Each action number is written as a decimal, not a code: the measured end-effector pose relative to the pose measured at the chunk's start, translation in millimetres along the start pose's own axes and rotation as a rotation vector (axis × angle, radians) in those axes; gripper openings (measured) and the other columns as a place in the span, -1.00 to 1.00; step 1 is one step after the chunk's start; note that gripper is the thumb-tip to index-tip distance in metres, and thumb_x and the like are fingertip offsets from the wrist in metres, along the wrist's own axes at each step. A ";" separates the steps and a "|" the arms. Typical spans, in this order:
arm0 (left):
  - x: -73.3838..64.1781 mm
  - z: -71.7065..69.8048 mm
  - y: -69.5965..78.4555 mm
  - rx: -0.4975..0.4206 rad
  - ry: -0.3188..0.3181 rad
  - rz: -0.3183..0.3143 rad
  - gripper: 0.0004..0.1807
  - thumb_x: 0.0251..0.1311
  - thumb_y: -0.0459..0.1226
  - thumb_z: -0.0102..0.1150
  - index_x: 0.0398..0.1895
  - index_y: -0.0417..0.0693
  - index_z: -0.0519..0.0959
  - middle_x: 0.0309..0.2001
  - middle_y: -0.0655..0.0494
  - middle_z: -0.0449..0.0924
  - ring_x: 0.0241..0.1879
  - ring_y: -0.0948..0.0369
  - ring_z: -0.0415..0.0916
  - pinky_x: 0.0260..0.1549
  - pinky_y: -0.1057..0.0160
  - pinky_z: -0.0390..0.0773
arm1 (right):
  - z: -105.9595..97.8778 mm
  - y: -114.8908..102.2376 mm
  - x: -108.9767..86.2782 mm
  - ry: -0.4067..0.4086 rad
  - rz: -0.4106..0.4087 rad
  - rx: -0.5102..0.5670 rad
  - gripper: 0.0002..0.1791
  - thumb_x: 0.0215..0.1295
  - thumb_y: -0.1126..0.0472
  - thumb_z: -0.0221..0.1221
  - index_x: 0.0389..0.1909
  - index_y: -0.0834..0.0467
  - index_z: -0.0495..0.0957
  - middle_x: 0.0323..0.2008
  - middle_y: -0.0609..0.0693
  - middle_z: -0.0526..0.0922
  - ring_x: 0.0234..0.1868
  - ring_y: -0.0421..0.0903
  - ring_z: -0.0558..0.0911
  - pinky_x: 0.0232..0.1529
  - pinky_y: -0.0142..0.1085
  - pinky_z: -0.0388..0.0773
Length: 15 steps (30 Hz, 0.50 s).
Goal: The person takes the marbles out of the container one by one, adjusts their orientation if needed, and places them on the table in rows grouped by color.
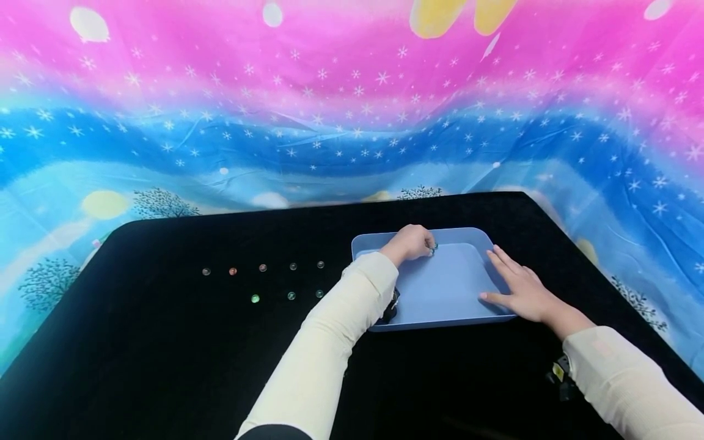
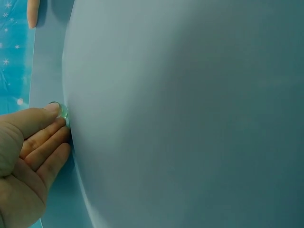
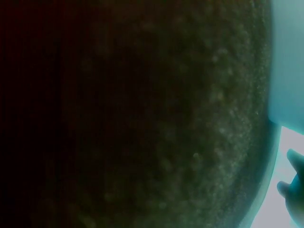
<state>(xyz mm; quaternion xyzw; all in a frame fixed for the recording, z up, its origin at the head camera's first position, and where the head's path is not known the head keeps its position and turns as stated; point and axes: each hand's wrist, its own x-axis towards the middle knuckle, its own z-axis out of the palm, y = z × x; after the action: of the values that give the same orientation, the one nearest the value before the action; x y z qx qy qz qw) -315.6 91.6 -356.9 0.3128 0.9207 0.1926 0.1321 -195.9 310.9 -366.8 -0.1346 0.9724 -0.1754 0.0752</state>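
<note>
In the head view a blue-grey tray [image 1: 440, 284] lies on the black table. My left hand [image 1: 408, 242] reaches into it near the far wall and pinches a small green glass marble [image 2: 63, 111] between thumb and fingers, as the left wrist view shows up close. With its fingers spread, my right hand [image 1: 522, 287] rests on the tray's right rim and holds nothing. Dark cloth fills most of the right wrist view.
To the tray's left, several glass marbles sit in two rows on the black table [image 1: 165, 342], among them an orange marble [image 1: 233, 271] and a bright green marble [image 1: 255, 299]. A patterned pink and blue curtain [image 1: 330, 110] hangs behind the table.
</note>
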 end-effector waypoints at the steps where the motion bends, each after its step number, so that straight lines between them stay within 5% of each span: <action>1: -0.7 -0.2 -0.4 -0.007 0.004 0.001 -0.81 0.08 -0.23 0.12 -0.21 0.03 0.59 -0.14 0.22 0.51 -0.20 0.30 0.41 -0.27 0.43 0.38 | 0.1 -0.1 0.0 0.000 -0.001 0.002 0.00 0.07 -0.20 0.05 0.30 0.27 -0.24 0.30 0.22 -0.34 0.24 0.25 -0.18 0.04 0.24 -0.21; 15: -7.1 -11.6 1.7 -0.058 0.021 0.009 -0.86 0.09 -0.25 0.11 -0.29 0.02 0.61 -0.20 0.24 0.52 -0.27 0.33 0.42 -0.35 0.46 0.38 | -1.9 0.9 -0.8 0.003 -0.016 0.018 0.01 0.07 -0.19 0.06 0.30 0.28 -0.27 0.29 0.23 -0.36 0.24 0.27 -0.17 0.03 0.25 -0.21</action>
<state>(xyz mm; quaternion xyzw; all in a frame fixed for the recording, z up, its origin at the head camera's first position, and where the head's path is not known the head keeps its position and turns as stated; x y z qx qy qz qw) -313.5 85.3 -344.9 0.3109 0.9146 0.2231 0.1304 -195.7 312.5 -365.2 -0.1416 0.9697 -0.1849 0.0737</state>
